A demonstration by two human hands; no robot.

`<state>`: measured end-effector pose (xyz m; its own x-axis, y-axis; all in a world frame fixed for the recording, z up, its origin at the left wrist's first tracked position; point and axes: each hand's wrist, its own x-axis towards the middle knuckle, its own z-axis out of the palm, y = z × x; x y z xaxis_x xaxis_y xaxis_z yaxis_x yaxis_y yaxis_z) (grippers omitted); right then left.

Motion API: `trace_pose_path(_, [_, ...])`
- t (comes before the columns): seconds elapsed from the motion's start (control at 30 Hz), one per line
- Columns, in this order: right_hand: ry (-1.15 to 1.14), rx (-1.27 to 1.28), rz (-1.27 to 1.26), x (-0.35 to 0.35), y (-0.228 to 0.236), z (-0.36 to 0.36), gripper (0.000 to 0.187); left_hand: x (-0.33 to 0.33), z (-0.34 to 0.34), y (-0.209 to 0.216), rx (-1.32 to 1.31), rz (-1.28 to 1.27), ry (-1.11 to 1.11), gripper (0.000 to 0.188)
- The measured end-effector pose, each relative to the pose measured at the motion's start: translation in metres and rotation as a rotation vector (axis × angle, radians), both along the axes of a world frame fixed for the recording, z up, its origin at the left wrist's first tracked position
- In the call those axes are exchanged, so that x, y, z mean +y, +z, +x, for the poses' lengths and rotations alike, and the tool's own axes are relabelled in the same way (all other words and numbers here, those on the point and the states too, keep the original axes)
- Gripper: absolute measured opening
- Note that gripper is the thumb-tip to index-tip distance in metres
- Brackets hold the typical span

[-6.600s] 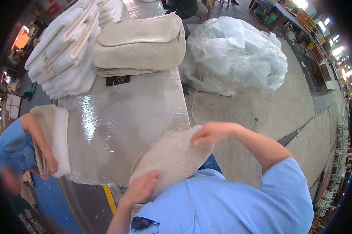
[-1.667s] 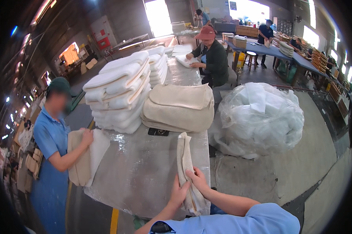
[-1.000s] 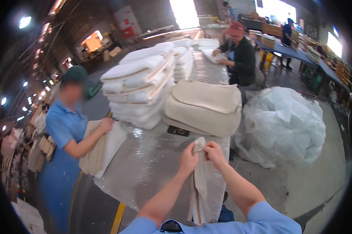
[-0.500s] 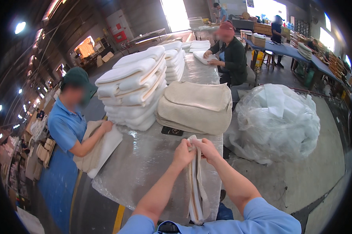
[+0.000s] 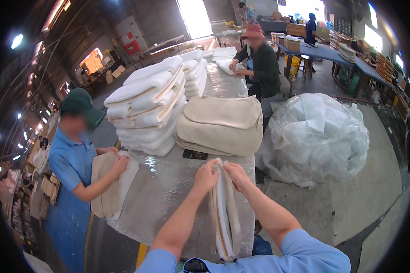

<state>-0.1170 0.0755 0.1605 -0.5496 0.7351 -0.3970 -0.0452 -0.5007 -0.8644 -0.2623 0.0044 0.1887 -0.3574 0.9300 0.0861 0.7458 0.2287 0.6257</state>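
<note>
My left hand (image 5: 206,177) pinches the left edge of a beige fabric cover (image 5: 235,223) at its far end. My right hand (image 5: 237,175) grips the opposite edge, so both hands are closed and a short way apart. Between the two edges the cover gapes lengthwise, showing a long white padded strip (image 5: 222,200) with a brownish line along it. The cover runs from my fingers back towards my body, over the plastic-covered table (image 5: 168,200). My fingertips are partly hidden by the fabric.
Beyond my hands lie stacked beige covers (image 5: 221,123) and a tall pile of folded white pads (image 5: 146,98). A dark flat item (image 5: 195,154) rests beside them. One co-worker (image 5: 71,150) handles a beige-and-white piece at left; another (image 5: 264,63) sits far off. A plastic-wrapped bundle (image 5: 318,141) stands right.
My hands have moved apart, and the cover's opening is spread wider with more white showing. The co-worker at left has shifted their piece. The whole view has turned slightly.
</note>
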Motion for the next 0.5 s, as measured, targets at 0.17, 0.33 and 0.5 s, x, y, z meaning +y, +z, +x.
trace_pose_path(0.17, [-0.074,0.033,0.059,0.016,-0.013,0.011,0.029,0.026,0.003,-0.006,0.018,0.049,-0.110,0.047])
trace_pose_path(0.33, [0.154,-0.183,0.081,-0.012,0.023,-0.016,0.033,-0.008,-0.036,-0.027,0.182,0.066,0.016,0.036])
trace_pose_path(0.5, [0.080,-0.063,0.154,0.023,-0.008,0.004,0.035,0.028,-0.006,-0.026,0.092,0.373,-0.109,0.020])
